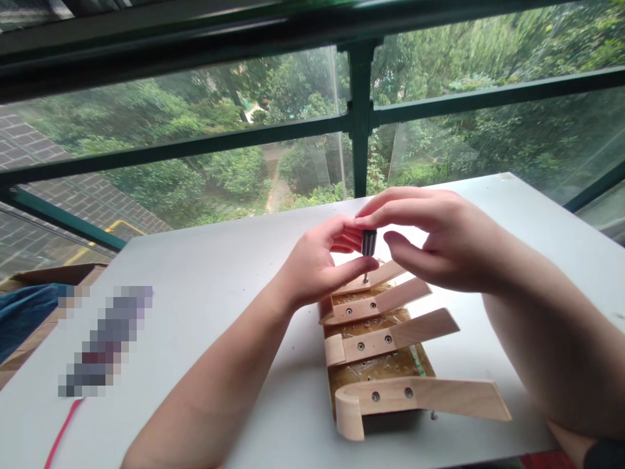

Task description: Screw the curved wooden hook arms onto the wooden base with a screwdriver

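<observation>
A screwdriver (368, 243) with a dark, grey-striped handle stands almost upright, its shaft pointing down at the farthest wooden strip (385, 275). Thumb and fingers of my left hand (326, 260) close around the handle. My right hand (430, 238) arches over the top of it, with thumb and fingers apart and fingertips close to the handle's end; whether they touch it I cannot tell. Below lies a brown board (403, 366) carrying several curved wooden strips. The nearest strip (439, 396) has a hooked left end and two screws, like the middle strip (420, 331).
The board rests on a white table (209, 306). At the left lies a pixelated object (107, 342) with a red cord (63, 433). An open cardboard box (53, 277) with blue cloth stands beyond the left edge. Green-framed windows (360, 117) rise behind the table.
</observation>
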Tool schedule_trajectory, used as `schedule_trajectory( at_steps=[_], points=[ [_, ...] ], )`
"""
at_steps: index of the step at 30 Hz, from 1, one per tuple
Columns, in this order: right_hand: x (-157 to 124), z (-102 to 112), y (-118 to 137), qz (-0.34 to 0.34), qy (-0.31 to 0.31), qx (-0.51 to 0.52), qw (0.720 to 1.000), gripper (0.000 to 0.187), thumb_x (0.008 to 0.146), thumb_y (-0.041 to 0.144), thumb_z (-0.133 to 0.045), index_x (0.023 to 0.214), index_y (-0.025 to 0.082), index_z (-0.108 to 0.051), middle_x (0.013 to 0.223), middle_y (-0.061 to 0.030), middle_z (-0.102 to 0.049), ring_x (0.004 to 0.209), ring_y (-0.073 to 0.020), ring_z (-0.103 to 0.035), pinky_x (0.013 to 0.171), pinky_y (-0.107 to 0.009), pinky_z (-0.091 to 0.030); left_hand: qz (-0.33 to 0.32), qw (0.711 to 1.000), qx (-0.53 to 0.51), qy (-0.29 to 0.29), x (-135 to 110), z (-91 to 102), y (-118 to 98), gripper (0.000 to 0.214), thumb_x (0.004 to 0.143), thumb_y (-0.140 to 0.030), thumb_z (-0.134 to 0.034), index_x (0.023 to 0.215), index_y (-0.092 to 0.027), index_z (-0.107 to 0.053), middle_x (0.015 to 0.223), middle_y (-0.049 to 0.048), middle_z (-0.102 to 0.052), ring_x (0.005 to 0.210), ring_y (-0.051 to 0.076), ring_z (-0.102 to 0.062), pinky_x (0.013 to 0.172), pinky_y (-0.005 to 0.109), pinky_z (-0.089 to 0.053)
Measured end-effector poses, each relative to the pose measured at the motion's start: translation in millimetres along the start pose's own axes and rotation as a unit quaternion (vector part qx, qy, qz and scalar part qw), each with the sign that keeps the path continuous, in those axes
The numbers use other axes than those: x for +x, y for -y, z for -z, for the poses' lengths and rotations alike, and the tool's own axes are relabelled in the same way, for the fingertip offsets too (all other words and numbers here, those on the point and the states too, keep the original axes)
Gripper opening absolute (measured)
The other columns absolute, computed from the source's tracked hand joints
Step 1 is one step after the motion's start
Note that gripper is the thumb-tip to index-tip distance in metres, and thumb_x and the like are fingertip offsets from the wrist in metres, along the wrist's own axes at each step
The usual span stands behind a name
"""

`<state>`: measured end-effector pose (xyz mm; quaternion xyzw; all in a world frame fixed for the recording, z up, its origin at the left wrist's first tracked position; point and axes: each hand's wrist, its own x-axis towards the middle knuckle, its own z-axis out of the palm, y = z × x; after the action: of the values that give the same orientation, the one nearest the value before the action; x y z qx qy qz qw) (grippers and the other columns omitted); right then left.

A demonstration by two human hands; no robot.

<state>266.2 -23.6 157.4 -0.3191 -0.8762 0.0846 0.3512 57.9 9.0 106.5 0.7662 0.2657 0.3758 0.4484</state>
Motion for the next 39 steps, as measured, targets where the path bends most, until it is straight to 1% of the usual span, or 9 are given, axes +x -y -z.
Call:
schedule_trajectory(
  at_steps=[2, 4, 9, 15, 19, 24, 27, 35, 39],
  points=[
    [-1, 0, 0, 0.001, -0.004, -0.006, 1.0, 0.028, 0.079, 0.008, -0.055, 0.1, 0.019, -0.07, 0.108, -0.0064, -0.069, 0.092, -0.0182, -0.065, 0.081, -0.031, -0.052, -0.007, 1.0, -0.008, -0.024, 0, -1.7, 0, 0.035, 0.077, -0.029, -0.076, 0.106, -0.015, -0.062, 0.097, 0.0085, -0.07, 0.091, 0.021, -0.069, 0.087, 0.037, -0.057],
    [-1, 0, -1, 0.002, -0.008, -0.012, 1.0, 0.026, 0.079, 0.008, -0.055, 0.098, 0.019, -0.07, 0.108, -0.0065, -0.069, 0.092, -0.0183, -0.065, 0.081, -0.031, -0.052, -0.007, 1.0, -0.023, -0.018, 0, -1.4, -1, 0.028, 0.08, -0.028, -0.074, 0.102, -0.015, -0.064, 0.095, 0.0085, -0.071, 0.089, 0.02, -0.069, 0.085, 0.035, -0.057],
    [0, -1, -2, 0.001, -0.009, -0.019, 1.0, 0.023, 0.079, 0.01, -0.056, 0.096, 0.018, -0.07, 0.107, -0.0066, -0.069, 0.091, -0.0182, -0.065, 0.08, -0.031, -0.052, 0.005, 0.999, -0.035, 0.021, 0, 1.0, 0, 0.027, 0.086, -0.03, -0.067, 0.108, -0.014, -0.065, 0.1, 0.0102, -0.07, 0.093, 0.02, -0.069, 0.086, 0.034, -0.056],
    [0, -1, -2, 0.022, -0.013, -0.022, 0.999, 0.026, 0.08, 0.01, -0.056, 0.099, 0.02, -0.07, 0.109, -0.0069, -0.067, 0.092, -0.0178, -0.064, 0.078, -0.032, -0.052, 0.016, 0.999, -0.028, 0.026, 0, -2.9, 0, 0.033, 0.083, -0.03, -0.071, 0.111, -0.014, -0.063, 0.099, 0.0092, -0.07, 0.093, 0.021, -0.068, 0.086, 0.035, -0.057],
    [-1, -2, -3, 0.058, -0.023, -0.021, 0.998, 0.029, 0.08, 0.009, -0.054, 0.102, 0.02, -0.07, 0.112, -0.0074, -0.066, 0.093, -0.0169, -0.064, 0.077, -0.031, -0.053, 0.007, 0.997, -0.03, 0.066, 0, 1.1, -3, 0.028, 0.088, -0.03, -0.066, 0.11, -0.014, -0.064, 0.103, 0.0098, -0.071, 0.097, 0.022, -0.068, 0.088, 0.034, -0.056],
    [-1, -2, -5, 0.052, -0.041, -0.023, 0.998, 0.025, 0.079, 0.009, -0.055, 0.097, 0.019, -0.07, 0.108, -0.0077, -0.067, 0.092, -0.0171, -0.064, 0.077, -0.032, -0.053, -0.002, 0.994, -0.008, 0.107, -2, 3.0, -6, 0.026, 0.096, -0.029, -0.052, 0.115, -0.014, -0.063, 0.11, 0.0102, -0.07, 0.104, 0.021, -0.066, 0.09, 0.032, -0.054],
    [0, -3, -4, 0.067, -0.049, -0.024, 0.996, 0.032, 0.079, 0.007, -0.053, 0.103, 0.019, -0.07, 0.111, -0.0084, -0.066, 0.096, -0.0172, -0.064, 0.079, -0.032, -0.054, -0.015, 0.994, 0.022, 0.104, -2, 2.2, -6, 0.027, 0.096, -0.029, -0.051, 0.117, -0.015, -0.061, 0.108, 0.0086, -0.07, 0.103, 0.02, -0.066, 0.091, 0.031, -0.053],
    [1, -2, -2, 0.069, -0.038, 0.005, 0.997, 0.029, 0.077, 0.005, -0.054, 0.096, 0.017, -0.072, 0.103, -0.0078, -0.068, 0.087, -0.015, -0.063, 0.074, -0.029, -0.053, -0.021, 0.994, 0.03, 0.1, -2, -0.6, -4, 0.029, 0.096, -0.031, -0.051, 0.118, -0.015, -0.06, 0.111, 0.0093, -0.069, 0.1, 0.02, -0.066, 0.089, 0.032, -0.054],
    [-1, -2, 1, 0.039, -0.027, 0.026, 0.999, 0.03, 0.076, 0.004, -0.053, 0.094, 0.02, -0.072, 0.105, -0.0061, -0.068, 0.087, -0.0162, -0.064, 0.075, -0.031, -0.053, -0.021, 0.998, 0.049, 0.031, -1, -9.0, -5, 0.039, 0.087, -0.037, -0.065, 0.12, -0.016, -0.059, 0.11, 0.0093, -0.068, 0.093, 0.021, -0.067, 0.083, 0.034, -0.057]
  ],
)
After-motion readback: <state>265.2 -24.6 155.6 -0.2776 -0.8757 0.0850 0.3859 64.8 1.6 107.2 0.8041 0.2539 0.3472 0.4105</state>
